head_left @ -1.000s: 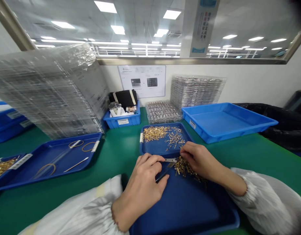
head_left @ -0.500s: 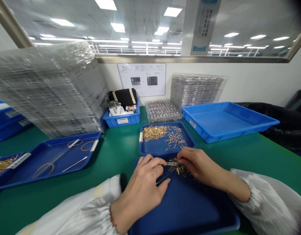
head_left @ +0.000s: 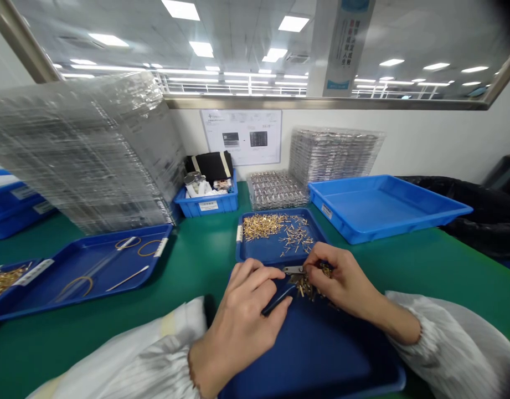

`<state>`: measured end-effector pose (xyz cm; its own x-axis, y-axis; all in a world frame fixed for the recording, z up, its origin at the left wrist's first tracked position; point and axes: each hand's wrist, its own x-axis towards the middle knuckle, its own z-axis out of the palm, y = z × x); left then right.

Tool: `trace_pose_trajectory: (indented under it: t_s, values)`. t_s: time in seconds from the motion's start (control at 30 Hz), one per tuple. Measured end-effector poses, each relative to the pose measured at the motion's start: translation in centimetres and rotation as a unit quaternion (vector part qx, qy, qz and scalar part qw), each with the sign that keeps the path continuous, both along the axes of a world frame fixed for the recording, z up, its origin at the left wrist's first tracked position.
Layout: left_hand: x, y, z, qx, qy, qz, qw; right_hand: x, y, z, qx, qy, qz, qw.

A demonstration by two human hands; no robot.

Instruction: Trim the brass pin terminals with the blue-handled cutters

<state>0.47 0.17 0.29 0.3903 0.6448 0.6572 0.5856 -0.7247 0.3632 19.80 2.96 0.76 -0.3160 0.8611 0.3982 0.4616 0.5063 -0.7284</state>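
Observation:
My left hand (head_left: 248,310) holds a small metal tool (head_left: 294,270) with a dark blue handle; its fingers are bent round the handle. The tool's tip points right, toward my right hand (head_left: 333,274). That hand is closed in a pinch at the tip; what lies between its fingertips is too small to make out. Under both hands is a dark blue tray (head_left: 317,354), with a pile of small brass-coloured pins (head_left: 305,289) at its far side. Just beyond stands a second blue tray (head_left: 257,252) with many gold pins (head_left: 263,226).
A long blue tray (head_left: 109,271) at left holds rubber bands and a cotton swab. Behind are a wrapped stack (head_left: 113,155), a small blue bin (head_left: 209,206), clear plastic trays (head_left: 277,189) and a light blue tray (head_left: 387,205). A black bag (head_left: 474,205) is at right.
The tool's blue handle shows more between my left fingers, and its jaws have tilted slightly. My right hand has shifted a little, uncovering more of the pins behind it.

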Motion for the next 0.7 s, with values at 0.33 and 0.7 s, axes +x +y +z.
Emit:
trace_pose_trajectory:
  t_s: [0.33, 0.7]
  values:
    - [0.03, 0.12, 0.22, -0.079, -0.010, -0.001, 0.997, 0.35, 0.26, 0.07, -0.044, -0.038, 0.035, 0.998]
    - [-0.14, -0.26, 0.36, -0.003, 0.136, -0.033, 0.990, 0.78, 0.78, -0.43, 0.133, -0.228, 0.072, 0.962]
